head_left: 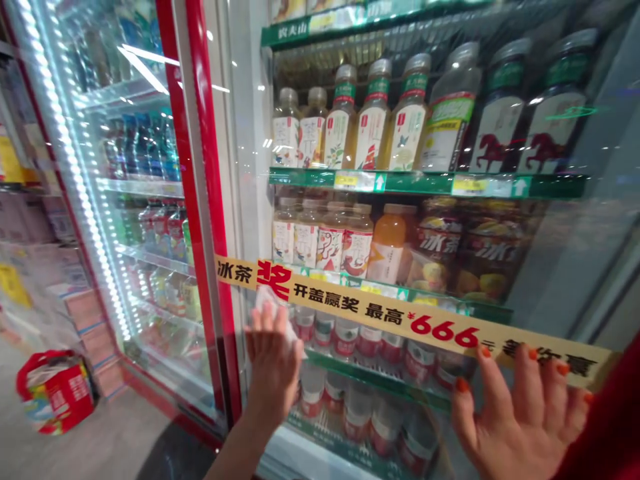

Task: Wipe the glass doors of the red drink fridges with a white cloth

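My left hand [273, 353] is laid against the glass door at lower centre, with a crumpled white cloth or tissue [270, 298] held between its fingers and the glass. The cloth overlaps the yellow banner strip [350, 300] near a large red character. At the lower right, my right hand [520, 413] has its fingers spread, orange-red nails showing, and nothing in it. Its fingertips touch or lie very near the right part of the strip. Behind the glass stand rows of drink bottles [370, 137].
A red-framed fridge door [210, 167] and another lit drinks fridge [145, 187] stand on the left. A red package [57, 393] sits on the floor beside stacked boxes [97, 337]. Red fabric [610, 407] fills the lower right edge.
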Available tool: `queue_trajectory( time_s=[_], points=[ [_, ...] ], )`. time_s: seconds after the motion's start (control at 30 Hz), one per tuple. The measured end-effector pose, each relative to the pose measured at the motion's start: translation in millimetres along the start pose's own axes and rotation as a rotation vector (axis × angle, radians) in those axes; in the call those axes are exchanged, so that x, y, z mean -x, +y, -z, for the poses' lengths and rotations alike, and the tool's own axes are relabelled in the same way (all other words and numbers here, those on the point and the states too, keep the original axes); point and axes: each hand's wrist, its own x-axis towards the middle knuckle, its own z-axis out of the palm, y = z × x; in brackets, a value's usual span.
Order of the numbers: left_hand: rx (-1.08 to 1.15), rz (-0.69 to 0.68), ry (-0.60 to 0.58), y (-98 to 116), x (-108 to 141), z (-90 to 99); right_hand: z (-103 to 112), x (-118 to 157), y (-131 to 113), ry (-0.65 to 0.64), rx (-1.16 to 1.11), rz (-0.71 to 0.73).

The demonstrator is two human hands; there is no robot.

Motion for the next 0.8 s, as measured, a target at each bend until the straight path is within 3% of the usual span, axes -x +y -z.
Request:
queue_trajectory(
  time_s=[0.1, 0.2, 0.27, 0.33, 0.43, 0.53, 0.63, 0.7, 0.8],
  points=[
    [0.110, 0.266, 0.077, -10, -51, 12.9, -1, 0, 1, 0.005, 0.007, 0.002],
    [0.112, 0.152, 0.074, 29, -80, 10.9, 0, 1, 2, -0.004, 0.014, 0.012],
    [0.076, -0.047, 0.029, 62, -59, 0.9, 0, 1, 3, -0.019, 0.025, 0.023],
    [0.041, -0.218, -0.043, 78, -16, -9.6, 1, 1, 2, -0.025, 0.044, 0.032],
    [-0.012, -0.236, -0.068, 62, 31, -16.9, 0, -1, 1, -0.024, 0.069, 0.047],
    [0.029, -0.024, -0.022, 41, 13, -11.5, 0, -1, 0, -0.020, 0.075, 0.059],
    [0.127, 0.115, -0.001, 58, -37, -4.4, 0, -1, 0, -0.012, 0.078, 0.054],
    [0.136, 0.039, -0.008, 87, -51, -6.4, 0, -1, 0, -0.019, 0.083, 0.050],
    [0.111, -0.248, -0.078, 119, -16, -18.1, 1, -2, -2, -0.025, 0.084, 0.059]
  ],
)
